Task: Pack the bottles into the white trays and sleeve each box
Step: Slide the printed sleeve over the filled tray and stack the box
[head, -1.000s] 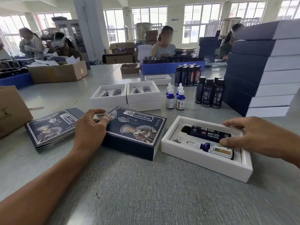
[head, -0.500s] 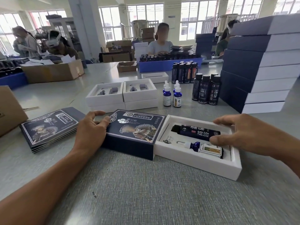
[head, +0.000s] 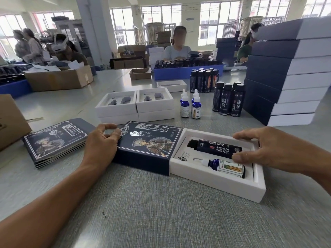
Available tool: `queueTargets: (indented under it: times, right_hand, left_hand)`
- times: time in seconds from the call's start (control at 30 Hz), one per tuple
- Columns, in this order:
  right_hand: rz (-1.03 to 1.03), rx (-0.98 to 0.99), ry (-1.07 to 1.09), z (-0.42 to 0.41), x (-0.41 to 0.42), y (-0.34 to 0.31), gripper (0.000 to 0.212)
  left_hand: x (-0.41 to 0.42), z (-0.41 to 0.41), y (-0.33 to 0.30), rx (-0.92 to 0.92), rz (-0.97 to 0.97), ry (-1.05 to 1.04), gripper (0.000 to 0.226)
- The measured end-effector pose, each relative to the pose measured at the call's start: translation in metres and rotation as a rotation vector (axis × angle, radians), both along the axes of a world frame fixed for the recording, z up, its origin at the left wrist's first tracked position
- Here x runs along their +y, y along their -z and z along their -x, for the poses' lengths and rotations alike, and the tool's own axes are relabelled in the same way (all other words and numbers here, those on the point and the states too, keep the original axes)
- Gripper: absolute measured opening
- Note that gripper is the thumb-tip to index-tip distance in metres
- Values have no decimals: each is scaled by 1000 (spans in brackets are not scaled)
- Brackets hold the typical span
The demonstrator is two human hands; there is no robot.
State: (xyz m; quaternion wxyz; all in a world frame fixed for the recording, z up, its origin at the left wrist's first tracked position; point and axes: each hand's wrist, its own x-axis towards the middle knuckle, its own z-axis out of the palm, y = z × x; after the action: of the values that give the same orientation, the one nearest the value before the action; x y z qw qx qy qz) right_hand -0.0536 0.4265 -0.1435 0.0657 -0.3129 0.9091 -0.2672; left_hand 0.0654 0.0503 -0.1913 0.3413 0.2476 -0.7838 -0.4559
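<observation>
Two bottles lie in the white foam tray point(head: 217, 183): a tall black labelled bottle point(head: 214, 148) and, nearer the viewer, a small blue dropper bottle point(head: 222, 166). The tray's left end sits just inside the mouth of the dark navy printed cardboard sleeve point(head: 148, 145). The right hand point(head: 265, 149) grips the tray's right end, fingers on the far rim, thumb by the black bottle. The left hand point(head: 102, 145), fingers loosely curled, braces the sleeve's left end. Sleeving appears under way; the next move likely calls for a straight push leftward, with the sleeve held square.
</observation>
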Motion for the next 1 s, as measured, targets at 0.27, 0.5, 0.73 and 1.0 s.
queueTargets:
  times: [0.27,0.5,0.73,1.0]
  right_hand:
    - [9,-33,-6,2,0,0,81]
    - [34,61,40,-18,-18,5,80]
    - [-69,282,-43,-69,-51,9,84]
    - [-63,13,-369,-83,-49,-1,120]
  left_hand:
    - [0,0,-1,-18,-33,75,7]
    - [1,1,-1,-32,25,30,17]
    - [13,5,-2,-186,313,-161,45]
    - [9,6,-3,-220,221,72,51]
